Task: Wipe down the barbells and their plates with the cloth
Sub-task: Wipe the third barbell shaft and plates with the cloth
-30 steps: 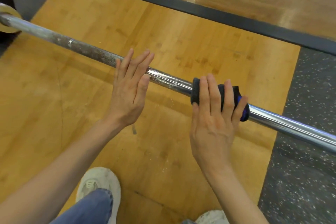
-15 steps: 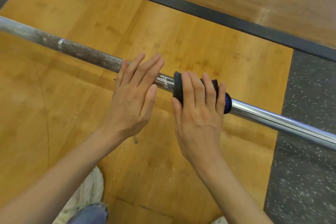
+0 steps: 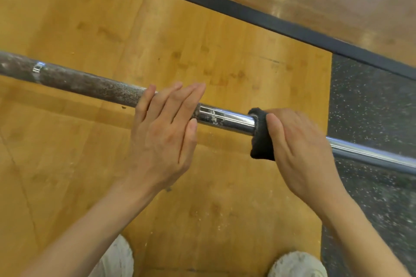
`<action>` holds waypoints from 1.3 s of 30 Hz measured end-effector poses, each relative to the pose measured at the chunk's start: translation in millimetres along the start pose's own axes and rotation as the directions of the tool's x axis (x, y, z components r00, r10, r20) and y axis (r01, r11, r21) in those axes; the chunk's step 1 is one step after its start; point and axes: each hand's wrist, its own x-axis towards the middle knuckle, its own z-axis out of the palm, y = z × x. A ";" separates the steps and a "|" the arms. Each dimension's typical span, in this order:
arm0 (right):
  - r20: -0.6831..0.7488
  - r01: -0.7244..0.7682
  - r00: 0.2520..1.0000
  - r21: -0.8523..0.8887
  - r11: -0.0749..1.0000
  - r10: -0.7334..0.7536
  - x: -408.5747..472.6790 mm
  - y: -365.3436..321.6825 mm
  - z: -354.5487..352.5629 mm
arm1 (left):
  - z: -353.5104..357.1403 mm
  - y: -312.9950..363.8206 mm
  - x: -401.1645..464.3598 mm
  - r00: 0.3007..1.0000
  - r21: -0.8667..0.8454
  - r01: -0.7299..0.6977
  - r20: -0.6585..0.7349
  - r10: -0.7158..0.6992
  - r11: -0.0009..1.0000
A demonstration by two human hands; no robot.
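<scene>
Barbell: rigid, heavy, slick chrome. Right hand wrapped soft cloth around it; left hand lay flat, fingers straight, on knurling beside cloth.

The barbell runs across the wooden floor, rusty and knurled at left, shiny chrome at right; the left hand rests flat on it with straight fingers. The right hand wraps the dark cloth round the chrome part; two pale shoes show below.
</scene>
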 end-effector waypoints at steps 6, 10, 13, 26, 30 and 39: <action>0.179 0.001 0.984 0.047 0.999 -0.010 28.0 -47.2 9.0 | -1.3 -1.4 -3.9 1.000 -0.028 -0.011 -0.004 0.011 1.000; 0.241 -0.126 0.966 0.138 0.982 0.090 9.4 -23.4 -7.6 | -3.1 -0.6 -8.4 1.000 -0.064 -0.010 -0.002 0.010 0.998; 0.330 -0.214 0.927 0.080 0.974 0.177 13.7 -20.0 -17.2 | -4.3 0.8 -10.6 1.000 -0.076 0.003 0.002 -0.003 0.997; 0.021 -0.104 0.994 -0.070 0.992 0.105 4.2 -36.9 6.7 | -7.9 -3.5 -16.4 0.998 -0.072 -0.050 0.021 0.051 0.996; -0.041 -0.016 0.999 0.018 1.000 0.017 -6.7 -55.2 22.4 | -10.7 -3.8 -14.7 0.998 -0.064 -0.052 0.032 0.054 0.997; -0.311 -0.065 0.949 -0.041 0.997 0.050 -25.1 -52.7 67.2 | -4.4 -5.9 -8.6 0.998 -0.012 -0.055 0.007 0.055 0.998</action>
